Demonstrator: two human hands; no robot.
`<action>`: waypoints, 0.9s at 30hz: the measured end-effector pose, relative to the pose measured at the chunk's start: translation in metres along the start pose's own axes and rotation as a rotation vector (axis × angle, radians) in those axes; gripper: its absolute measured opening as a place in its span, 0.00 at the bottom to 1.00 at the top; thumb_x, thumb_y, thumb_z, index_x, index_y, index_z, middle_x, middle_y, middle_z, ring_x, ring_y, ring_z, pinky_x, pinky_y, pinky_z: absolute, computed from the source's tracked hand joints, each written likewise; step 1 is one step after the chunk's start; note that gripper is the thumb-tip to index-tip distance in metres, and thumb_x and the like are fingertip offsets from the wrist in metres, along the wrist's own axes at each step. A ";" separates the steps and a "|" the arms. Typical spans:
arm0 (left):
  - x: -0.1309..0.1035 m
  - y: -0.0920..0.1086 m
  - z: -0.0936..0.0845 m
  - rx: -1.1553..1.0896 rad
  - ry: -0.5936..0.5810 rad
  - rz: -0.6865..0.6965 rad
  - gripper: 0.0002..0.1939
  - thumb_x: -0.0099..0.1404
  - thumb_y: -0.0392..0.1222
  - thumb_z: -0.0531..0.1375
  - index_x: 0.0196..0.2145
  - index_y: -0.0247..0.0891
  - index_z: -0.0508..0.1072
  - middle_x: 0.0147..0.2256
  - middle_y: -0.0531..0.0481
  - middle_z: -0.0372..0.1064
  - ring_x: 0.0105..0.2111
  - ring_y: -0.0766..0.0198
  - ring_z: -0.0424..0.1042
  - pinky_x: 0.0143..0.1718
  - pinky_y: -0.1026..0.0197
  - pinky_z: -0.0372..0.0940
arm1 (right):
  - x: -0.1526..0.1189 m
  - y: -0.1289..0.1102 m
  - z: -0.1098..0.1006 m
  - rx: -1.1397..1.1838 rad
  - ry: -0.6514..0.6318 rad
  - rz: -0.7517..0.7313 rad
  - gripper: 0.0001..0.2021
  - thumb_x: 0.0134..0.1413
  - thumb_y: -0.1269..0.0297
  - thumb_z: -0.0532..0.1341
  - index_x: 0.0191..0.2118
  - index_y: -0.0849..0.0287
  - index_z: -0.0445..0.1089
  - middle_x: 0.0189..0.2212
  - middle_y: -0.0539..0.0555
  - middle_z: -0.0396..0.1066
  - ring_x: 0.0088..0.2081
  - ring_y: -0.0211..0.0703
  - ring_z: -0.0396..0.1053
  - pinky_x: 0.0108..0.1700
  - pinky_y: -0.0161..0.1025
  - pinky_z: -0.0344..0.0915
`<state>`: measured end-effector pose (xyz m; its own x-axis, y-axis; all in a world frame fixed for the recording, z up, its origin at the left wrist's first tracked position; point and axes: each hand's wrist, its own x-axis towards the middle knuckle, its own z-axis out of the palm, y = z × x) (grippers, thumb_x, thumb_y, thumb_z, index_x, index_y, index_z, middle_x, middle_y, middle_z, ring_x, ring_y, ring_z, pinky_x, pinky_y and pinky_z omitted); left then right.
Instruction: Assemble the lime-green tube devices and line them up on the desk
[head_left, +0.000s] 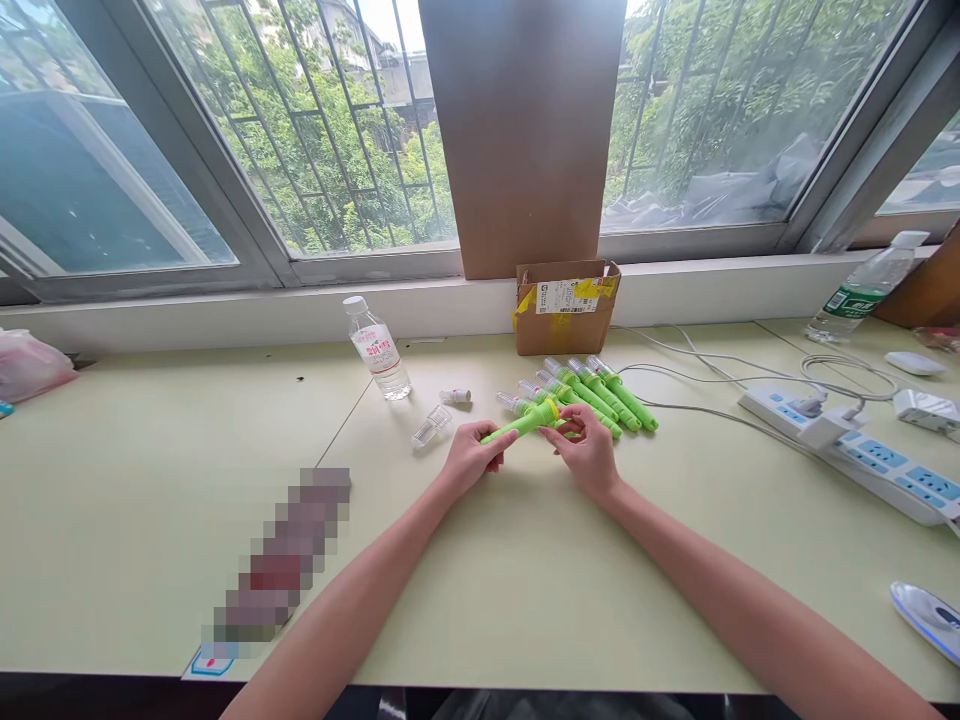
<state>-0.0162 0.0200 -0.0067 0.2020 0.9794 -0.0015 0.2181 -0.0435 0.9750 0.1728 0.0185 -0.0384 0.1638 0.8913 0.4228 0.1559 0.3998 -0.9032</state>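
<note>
My left hand [474, 452] is closed around the narrow end of a green torch-shaped plastic tube [521, 424], held tilted above the table. My right hand [589, 450] is closed at its wider end, fingertips at a yellow ring [554, 408]; whether they pinch a small part there is hidden. Just behind lie several similar green tubes [616, 398] with clear tips, side by side in a slanted row. Left of my hands are a clear plastic piece [430, 427] and a small clear cylinder [456, 396], lying loose.
Behind the tubes stands an open cardboard box [566, 325]. A water bottle [379, 350] stands at the left, another bottle [866, 285] at the far right. A power strip [862, 450] with plugs and cables lies right. A blurred long object [281, 560] lies front left.
</note>
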 end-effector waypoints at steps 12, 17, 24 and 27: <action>0.003 -0.001 -0.006 0.013 -0.187 -0.008 0.24 0.61 0.60 0.55 0.26 0.34 0.70 0.15 0.55 0.61 0.14 0.72 0.57 0.19 0.66 0.51 | -0.002 -0.001 0.001 -0.018 -0.011 -0.091 0.18 0.50 0.49 0.64 0.37 0.55 0.61 0.46 0.59 0.71 0.35 0.46 0.74 0.22 0.39 0.74; 0.000 0.005 -0.002 0.055 -0.118 0.039 0.19 0.56 0.57 0.61 0.28 0.37 0.66 0.17 0.59 0.56 0.16 0.74 0.53 0.19 0.68 0.46 | -0.002 0.002 -0.001 -0.017 0.019 -0.092 0.16 0.50 0.49 0.64 0.36 0.56 0.63 0.46 0.60 0.72 0.35 0.48 0.75 0.24 0.43 0.75; -0.004 0.006 0.000 0.022 -0.085 0.022 0.21 0.53 0.54 0.64 0.27 0.40 0.58 0.14 0.62 0.58 0.13 0.73 0.55 0.17 0.69 0.49 | -0.001 -0.002 -0.001 -0.030 -0.005 -0.094 0.17 0.50 0.49 0.63 0.36 0.55 0.62 0.46 0.59 0.71 0.33 0.47 0.75 0.22 0.41 0.74; -0.003 0.003 -0.001 -0.027 -0.117 0.016 0.21 0.55 0.55 0.63 0.26 0.39 0.57 0.15 0.59 0.63 0.14 0.71 0.60 0.18 0.68 0.54 | 0.000 -0.004 -0.001 -0.034 -0.069 -0.092 0.18 0.49 0.49 0.64 0.38 0.55 0.60 0.49 0.60 0.69 0.32 0.45 0.74 0.22 0.40 0.73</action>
<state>-0.0173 0.0176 -0.0033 0.3161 0.9487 -0.0101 0.1883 -0.0523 0.9807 0.1729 0.0171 -0.0345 0.0799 0.8642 0.4967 0.2005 0.4742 -0.8573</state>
